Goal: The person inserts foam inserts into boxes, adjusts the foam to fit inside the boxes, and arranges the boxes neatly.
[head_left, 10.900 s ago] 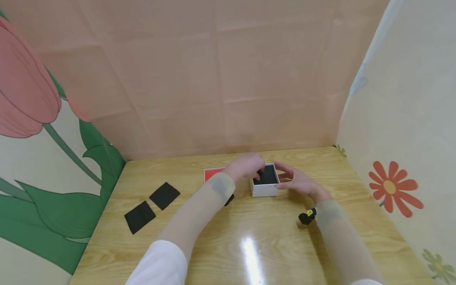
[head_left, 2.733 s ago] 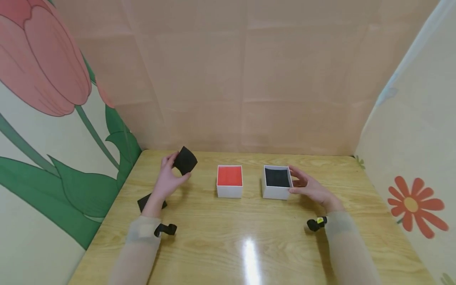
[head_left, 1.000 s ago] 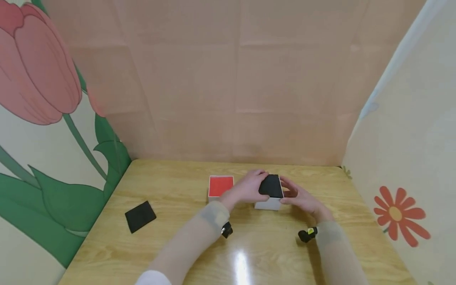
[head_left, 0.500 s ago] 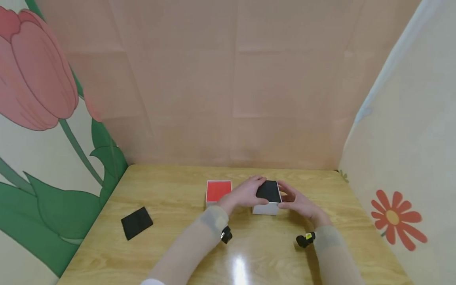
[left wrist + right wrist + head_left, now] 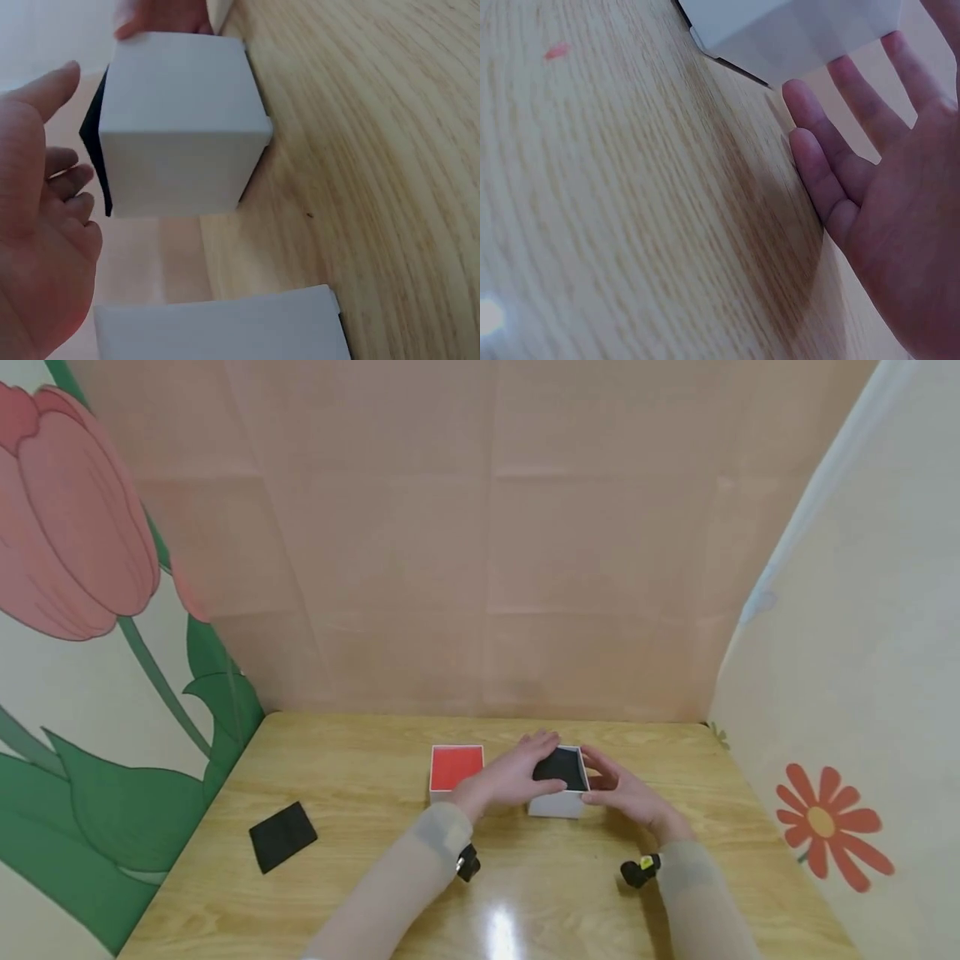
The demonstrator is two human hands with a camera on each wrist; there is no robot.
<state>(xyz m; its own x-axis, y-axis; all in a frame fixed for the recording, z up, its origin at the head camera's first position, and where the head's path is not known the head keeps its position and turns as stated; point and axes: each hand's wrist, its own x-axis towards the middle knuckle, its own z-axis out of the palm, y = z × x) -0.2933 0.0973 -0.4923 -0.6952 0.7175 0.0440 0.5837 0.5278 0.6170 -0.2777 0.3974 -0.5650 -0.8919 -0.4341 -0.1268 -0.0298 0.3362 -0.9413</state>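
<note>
A white box (image 5: 555,805) stands on the table with black square material (image 5: 561,767) in its open top. The left wrist view shows a dark edge bulging past the rim. My left hand (image 5: 516,770) is over the box's left side, thumb toward the front and fingers toward the back; in the left wrist view its fingertips lie close beside the black material. My right hand (image 5: 628,792) holds the box's right side, thumb at the front corner and forefinger at the back corner. In the right wrist view, its other fingers (image 5: 862,101) reach along the white wall.
A second white box with a red top surface (image 5: 456,767) stands left of the first, partly behind my left wrist. One black square piece (image 5: 282,837) lies flat on the wooden table (image 5: 360,793) at the left. Printed cloths hang around the table's back and sides.
My left hand has picked up a black square from the table and brought it onto the right-hand box. It has sunk so the white rim shows. My right hand stays at that box.
</note>
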